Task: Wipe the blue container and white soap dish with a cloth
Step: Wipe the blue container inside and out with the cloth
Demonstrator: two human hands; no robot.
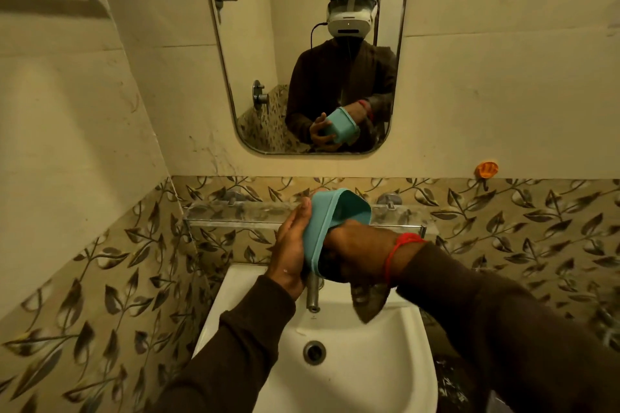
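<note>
Container (pixel 330 211): tilted on its side above the sink (pixel 352 345).
Left hand (pixel 290 245): fingers together, flat against container's outside.
Right hand (pixel 355 245): plunged inside container; grip hidden.
Cloth (pixel 367 303): hangs below right wrist.

Dark brown long sleeves (pixel 235 345), red thread (pixel 399 246) around the right wrist.

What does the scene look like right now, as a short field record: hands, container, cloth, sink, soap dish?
left hand: grips the container from outside
right hand: reaches into the container's open mouth
container: blue, tilted, held above the sink
cloth: dark, hangs below the right hand, over the basin
sink: white, drain open, tap beneath the hands
soap dish: not visible
shelf: clear, on the wall behind the hands
</note>
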